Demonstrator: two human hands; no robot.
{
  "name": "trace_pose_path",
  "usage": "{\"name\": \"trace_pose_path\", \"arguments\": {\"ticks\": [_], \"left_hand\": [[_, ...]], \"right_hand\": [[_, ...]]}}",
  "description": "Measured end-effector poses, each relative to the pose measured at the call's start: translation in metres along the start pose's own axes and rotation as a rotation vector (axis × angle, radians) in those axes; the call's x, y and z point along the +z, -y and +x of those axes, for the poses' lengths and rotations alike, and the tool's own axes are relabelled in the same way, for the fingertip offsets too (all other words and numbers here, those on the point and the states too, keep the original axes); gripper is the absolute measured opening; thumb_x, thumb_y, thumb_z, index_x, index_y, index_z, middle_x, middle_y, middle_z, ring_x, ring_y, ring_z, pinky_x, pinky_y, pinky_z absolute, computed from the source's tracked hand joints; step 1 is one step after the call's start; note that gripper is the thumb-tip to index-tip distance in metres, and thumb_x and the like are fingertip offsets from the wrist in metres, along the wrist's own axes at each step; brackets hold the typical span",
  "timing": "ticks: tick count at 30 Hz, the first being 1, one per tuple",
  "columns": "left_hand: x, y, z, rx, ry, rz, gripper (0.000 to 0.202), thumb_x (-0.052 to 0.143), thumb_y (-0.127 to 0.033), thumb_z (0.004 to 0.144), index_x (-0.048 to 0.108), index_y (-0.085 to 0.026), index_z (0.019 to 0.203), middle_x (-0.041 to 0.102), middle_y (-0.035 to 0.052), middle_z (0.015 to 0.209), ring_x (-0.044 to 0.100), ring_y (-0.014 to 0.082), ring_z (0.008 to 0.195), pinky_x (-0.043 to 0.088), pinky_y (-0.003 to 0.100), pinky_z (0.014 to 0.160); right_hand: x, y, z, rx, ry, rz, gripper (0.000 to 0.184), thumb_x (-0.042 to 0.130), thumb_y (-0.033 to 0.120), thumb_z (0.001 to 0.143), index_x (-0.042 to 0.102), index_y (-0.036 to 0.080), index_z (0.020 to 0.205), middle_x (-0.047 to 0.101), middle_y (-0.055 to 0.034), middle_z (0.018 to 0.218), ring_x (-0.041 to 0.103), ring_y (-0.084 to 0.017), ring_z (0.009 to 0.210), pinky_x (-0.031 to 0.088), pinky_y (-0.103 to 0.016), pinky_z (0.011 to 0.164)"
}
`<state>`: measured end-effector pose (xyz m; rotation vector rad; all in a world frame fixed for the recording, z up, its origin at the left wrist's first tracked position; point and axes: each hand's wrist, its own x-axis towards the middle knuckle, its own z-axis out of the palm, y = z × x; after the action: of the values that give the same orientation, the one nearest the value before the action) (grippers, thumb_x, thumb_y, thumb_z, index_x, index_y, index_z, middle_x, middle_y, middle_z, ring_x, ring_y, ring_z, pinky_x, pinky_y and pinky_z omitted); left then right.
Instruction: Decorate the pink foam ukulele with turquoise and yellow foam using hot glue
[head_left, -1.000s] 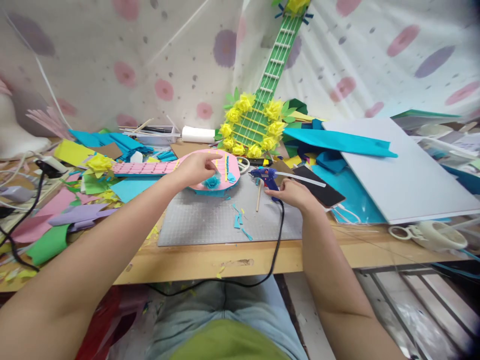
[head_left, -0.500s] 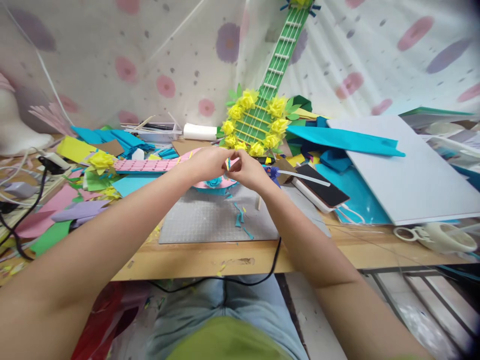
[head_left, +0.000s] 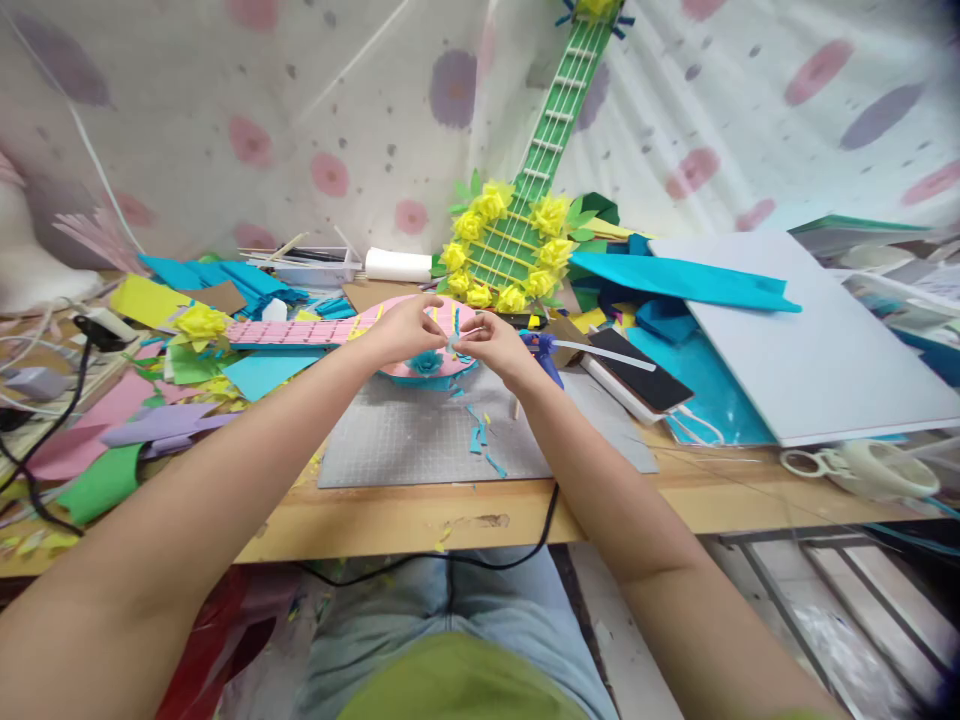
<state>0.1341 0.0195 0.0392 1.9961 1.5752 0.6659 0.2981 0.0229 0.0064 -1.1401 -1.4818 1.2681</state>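
At the far edge of the grey cutting mat (head_left: 420,440), a pink paper guitar (head_left: 315,332) lies flat, its neck running out toward 9 o'clock and its round body under the person's two hands. The left hand (head_left: 401,328) comes in from 8 o'clock with the fingers curled and the thumb and forefinger pressed together. The right hand (head_left: 495,348) comes in from 4 o'clock with its thumb and forefinger likewise pinched. Both pinches meet on a small pale scrap (head_left: 452,343) held just above the guitar's body. It is too small to tell what the scrap is made of. A teal paper flower (head_left: 425,362) sits on the body just below the left hand, at its 5 o'clock.

Just beside the right hand, at its 3 o'clock, a blue glue gun (head_left: 541,355) lies on the mat with a pale glue stick (head_left: 607,353) jutting from its rear. Its black cord (head_left: 551,510) drops over the edge of the wooden table (head_left: 735,495). A black phone (head_left: 637,372) lies beyond the gun, further toward 3 o'clock. At 12 o'clock from the hands a green paper guitar (head_left: 525,215), ringed with yellow flowers, leans against the spotted cloth. A white foam board (head_left: 810,340) lies well off at 3 o'clock, with a teal sheet (head_left: 675,278) across its near corner. Teal snippets (head_left: 476,440) are scattered on the mat at 6 o'clock.
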Motion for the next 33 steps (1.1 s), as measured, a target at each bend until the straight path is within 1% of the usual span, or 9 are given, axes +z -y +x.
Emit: {"name": "trace_pose_path", "arguments": {"ticks": [3,7,10,14,17,19,22,27,33], "left_hand": [[0.0,-0.002,0.0,0.028,-0.015,0.058,0.066,0.065,-0.019,0.065,0.046,-0.016,0.129,0.072,0.0039,0.084,0.067,0.0179,0.079,0.047,0.026,0.066],[-0.002,-0.011,-0.003,0.11,-0.026,0.205,0.062,0.061,-0.016,0.067,0.048,-0.018,0.127,0.073,0.0018,0.083,0.067,0.0167,0.079,0.047,0.026,0.068],[-0.001,-0.011,-0.004,0.139,-0.042,0.268,0.058,0.059,-0.017,0.069,0.05,-0.02,0.126,0.073,0.0001,0.084,0.066,0.0167,0.083,0.047,0.026,0.072],[0.003,0.004,-0.002,0.165,-0.13,0.249,0.047,0.054,-0.025,0.076,0.053,-0.02,0.122,0.071,0.0022,0.096,0.064,0.0176,0.093,0.048,0.029,0.079],[0.009,0.019,-0.005,0.308,-0.108,0.327,0.041,0.057,-0.036,0.076,0.059,-0.019,0.113,0.065,0.0059,0.115,0.057,0.0212,0.109,0.044,0.035,0.093],[0.016,0.026,-0.008,0.409,-0.062,0.387,0.041,0.06,-0.04,0.074,0.062,-0.018,0.109,0.063,0.008,0.117,0.054,0.0235,0.113,0.041,0.038,0.097],[0.027,0.028,-0.011,0.495,-0.053,0.422,0.035,0.057,-0.04,0.078,0.064,-0.017,0.104,0.065,0.0083,0.111,0.056,0.0227,0.108,0.043,0.036,0.094],[0.035,0.022,-0.01,0.407,-0.092,0.464,0.029,0.052,-0.039,0.082,0.067,-0.017,0.093,0.068,0.0067,0.096,0.06,0.0211,0.094,0.046,0.035,0.085],[0.034,0.022,-0.017,0.282,-0.154,0.443,0.017,0.055,-0.028,0.077,0.067,-0.02,0.087,0.069,0.0046,0.097,0.06,0.0215,0.097,0.047,0.034,0.084]], "right_hand": [[-0.001,-0.001,0.001,-0.012,0.047,-0.005,0.023,0.067,0.013,0.06,0.054,0.019,0.078,0.058,0.0041,0.058,0.058,-0.011,0.06,0.047,-0.025,0.061],[-0.003,0.001,0.002,-0.121,0.108,-0.121,0.011,0.066,0.019,0.063,0.059,0.017,0.072,0.061,0.0013,0.064,0.057,-0.011,0.062,0.045,-0.026,0.062],[-0.006,-0.001,0.006,-0.173,0.109,-0.198,0.005,0.063,0.02,0.063,0.059,0.017,0.065,0.061,0.001,0.063,0.056,-0.012,0.061,0.045,-0.027,0.062],[-0.012,-0.015,0.01,-0.211,-0.074,-0.28,0.004,0.061,0.022,0.064,0.059,0.018,0.066,0.061,0.0015,0.065,0.056,-0.013,0.063,0.044,-0.028,0.066],[-0.014,-0.032,0.01,-0.201,-0.247,-0.297,0.008,0.059,0.026,0.068,0.061,0.019,0.071,0.064,0.0005,0.07,0.057,-0.014,0.066,0.045,-0.029,0.07],[-0.011,-0.04,0.008,-0.18,-0.316,-0.323,0.009,0.057,0.028,0.07,0.061,0.02,0.074,0.064,0.0001,0.072,0.058,-0.015,0.068,0.045,-0.03,0.071],[-0.005,-0.044,0.003,-0.195,-0.365,-0.382,0.01,0.055,0.029,0.073,0.061,0.02,0.075,0.065,0.0001,0.074,0.059,-0.015,0.07,0.044,-0.029,0.071],[0.0,-0.042,-0.001,-0.241,-0.407,-0.44,0.011,0.051,0.029,0.077,0.06,0.021,0.078,0.066,0.0004,0.078,0.059,-0.015,0.074,0.042,-0.028,0.071],[0.004,-0.039,-0.002,-0.201,-0.377,-0.447,0.007,0.054,0.026,0.076,0.059,0.021,0.076,0.065,0.0021,0.076,0.058,-0.014,0.072,0.041,-0.027,0.069]]}}
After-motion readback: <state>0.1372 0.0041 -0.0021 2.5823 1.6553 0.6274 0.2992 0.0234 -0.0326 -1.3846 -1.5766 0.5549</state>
